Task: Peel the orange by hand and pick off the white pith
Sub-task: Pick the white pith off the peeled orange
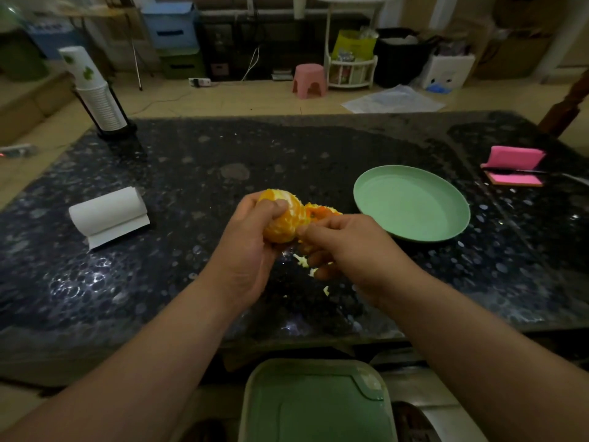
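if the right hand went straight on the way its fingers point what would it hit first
The orange held by the left hand; the right hand points left, fingertips seemingly pinching at it.

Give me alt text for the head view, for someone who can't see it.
The left hand grips a mostly peeled orange above a dark speckled table while the right hand pinches at its lower side. Pith scraps lie on the table below; a green plate sits to the right.

hands [251, 250] [353, 247]: 2 | orange [283, 220]: 1 | plate [414, 205]: 1 | paper roll [108, 213]: 1
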Tool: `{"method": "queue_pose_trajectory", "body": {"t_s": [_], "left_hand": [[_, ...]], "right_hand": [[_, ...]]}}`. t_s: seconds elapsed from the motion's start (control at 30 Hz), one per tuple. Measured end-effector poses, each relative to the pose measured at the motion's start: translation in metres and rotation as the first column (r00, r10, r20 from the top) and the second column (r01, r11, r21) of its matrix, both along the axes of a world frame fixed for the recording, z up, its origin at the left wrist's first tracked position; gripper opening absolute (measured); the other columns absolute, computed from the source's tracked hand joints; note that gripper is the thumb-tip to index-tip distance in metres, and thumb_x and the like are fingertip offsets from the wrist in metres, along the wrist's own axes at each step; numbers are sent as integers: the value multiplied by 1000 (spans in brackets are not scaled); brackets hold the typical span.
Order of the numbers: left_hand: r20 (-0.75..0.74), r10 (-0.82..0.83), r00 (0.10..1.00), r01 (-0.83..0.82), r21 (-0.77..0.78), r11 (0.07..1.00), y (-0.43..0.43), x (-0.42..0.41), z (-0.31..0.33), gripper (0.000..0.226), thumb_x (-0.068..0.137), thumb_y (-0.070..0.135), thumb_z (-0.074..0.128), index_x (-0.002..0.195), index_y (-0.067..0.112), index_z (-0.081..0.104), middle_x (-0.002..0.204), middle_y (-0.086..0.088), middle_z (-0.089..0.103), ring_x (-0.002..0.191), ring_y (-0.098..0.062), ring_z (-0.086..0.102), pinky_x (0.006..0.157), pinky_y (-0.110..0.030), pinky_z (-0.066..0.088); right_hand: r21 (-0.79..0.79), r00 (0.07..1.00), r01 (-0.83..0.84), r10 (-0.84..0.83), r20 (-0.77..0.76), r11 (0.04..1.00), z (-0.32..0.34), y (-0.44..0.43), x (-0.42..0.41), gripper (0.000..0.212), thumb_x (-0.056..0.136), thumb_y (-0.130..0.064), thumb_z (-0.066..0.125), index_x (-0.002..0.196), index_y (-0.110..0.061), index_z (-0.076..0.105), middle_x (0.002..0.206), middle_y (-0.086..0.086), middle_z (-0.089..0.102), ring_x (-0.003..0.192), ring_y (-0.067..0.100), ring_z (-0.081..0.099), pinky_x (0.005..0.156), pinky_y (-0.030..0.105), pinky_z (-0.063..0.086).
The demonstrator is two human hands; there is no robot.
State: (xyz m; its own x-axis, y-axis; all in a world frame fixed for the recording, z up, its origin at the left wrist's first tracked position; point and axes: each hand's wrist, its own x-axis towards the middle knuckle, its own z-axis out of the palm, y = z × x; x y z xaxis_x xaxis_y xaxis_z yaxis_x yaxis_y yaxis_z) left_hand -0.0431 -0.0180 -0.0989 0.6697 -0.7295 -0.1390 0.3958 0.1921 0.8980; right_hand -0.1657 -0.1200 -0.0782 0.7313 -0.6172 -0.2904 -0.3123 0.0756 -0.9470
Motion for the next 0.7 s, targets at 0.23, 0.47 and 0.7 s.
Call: {"method": "queue_pose_trajectory", "body": {"t_s": [0.23,0.47,0.7], "left_hand": [[152,-9,988,5,27,1000,-1,-6,-5,39,82,30,67,119,18,62,107,-6,69,89,-15,67,72,-31,55],[86,-10,996,10,1,1000,-3,-7,-2,38,85,31,66,118,13,62,106,-6,71,93,-18,70,79,-32,58],[-91,7,996,-14,-76,997,0,-1,7,74,85,31,66,145,-9,46,121,-20,63,108,-30,65,83,-37,61]], "right_hand": [[17,999,45,-45,16,999,-4,4,1,17,95,-12,70,89,3,77,74,8,73,60,10,63,55,24,54],[-129,998,42,-34,61,991,-6,4,-5,18,95,-10,69,81,1,73,78,18,72,64,15,62,58,27,56],[-139,992,-56,70,102,989,3,1,-9,6,96,-14,74,92,-10,77,94,20,75,71,16,66,64,32,59]]}}
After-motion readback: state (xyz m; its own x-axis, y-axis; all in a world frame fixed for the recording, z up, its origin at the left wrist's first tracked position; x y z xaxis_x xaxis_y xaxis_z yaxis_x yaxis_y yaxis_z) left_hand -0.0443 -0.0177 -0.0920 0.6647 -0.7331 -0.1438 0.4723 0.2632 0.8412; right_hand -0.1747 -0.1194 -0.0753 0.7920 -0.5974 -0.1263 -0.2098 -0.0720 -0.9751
